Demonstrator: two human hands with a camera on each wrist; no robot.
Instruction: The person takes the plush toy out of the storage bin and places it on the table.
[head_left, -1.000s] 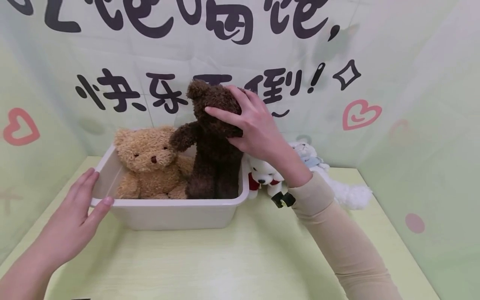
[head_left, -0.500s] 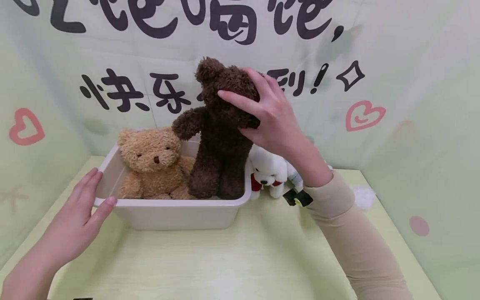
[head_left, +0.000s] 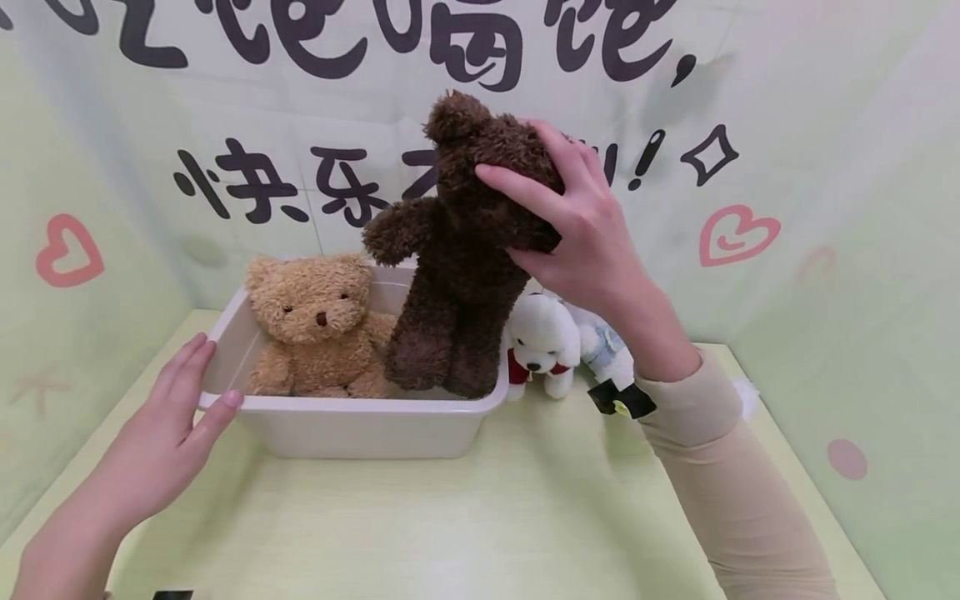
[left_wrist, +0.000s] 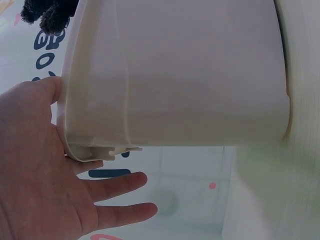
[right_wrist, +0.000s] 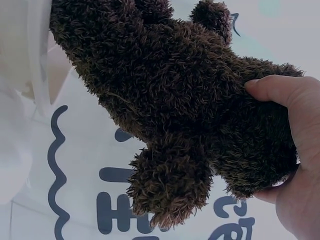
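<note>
My right hand (head_left: 585, 217) grips a dark brown teddy bear (head_left: 480, 275) by the head. In the right wrist view, the thumb and fingers clasp the teddy bear's head (right_wrist: 260, 145) from both sides. The bear tilts, its feet at the right end of a white plastic bin (head_left: 367, 429), over the rim. A tan teddy bear (head_left: 318, 325) sits in the bin's left part, facing me. At the bin's left front corner, my left hand (head_left: 153, 433) touches the rim. The left wrist view shows that hand (left_wrist: 55, 170) with fingers straight and spread beside the bin corner (left_wrist: 80, 145).
Right of the bin stands a white plush dog (head_left: 543, 342) with red on its chest. Behind it lies another white plush toy (head_left: 603, 342) with light blue on it, partly hidden by my right arm. The pale table (head_left: 420, 517) meets a printed backdrop (head_left: 645, 108).
My right hand has raised the dark brown teddy bear up and to the right, uncovering more of its legs. The left hand stays at the bin corner. The view has shifted slightly.
</note>
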